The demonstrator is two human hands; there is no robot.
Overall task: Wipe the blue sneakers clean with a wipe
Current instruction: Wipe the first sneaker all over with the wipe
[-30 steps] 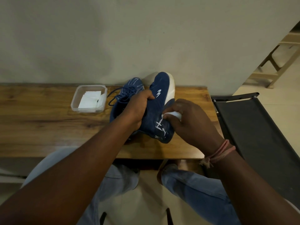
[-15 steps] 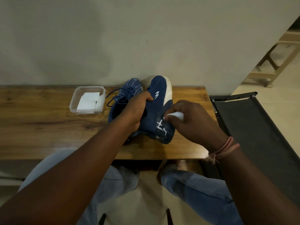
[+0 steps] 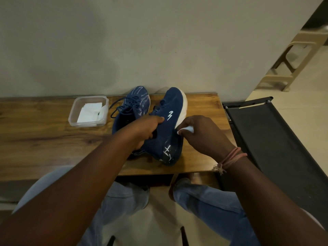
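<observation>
- Gripping the tilted dark blue knit sneaker at its collar, your left hand has its fingers curled around the opening, index finger stretched along the side beside a white zigzag logo.
- Your right hand pinches a small crumpled white wipe in its fingertips, touching the sneaker's white sole edge.
- White markings near the heel are unreadable.
- The second blue patterned sneaker sits just left on the wooden table, near a clear plastic container of folded white wipes.
</observation>
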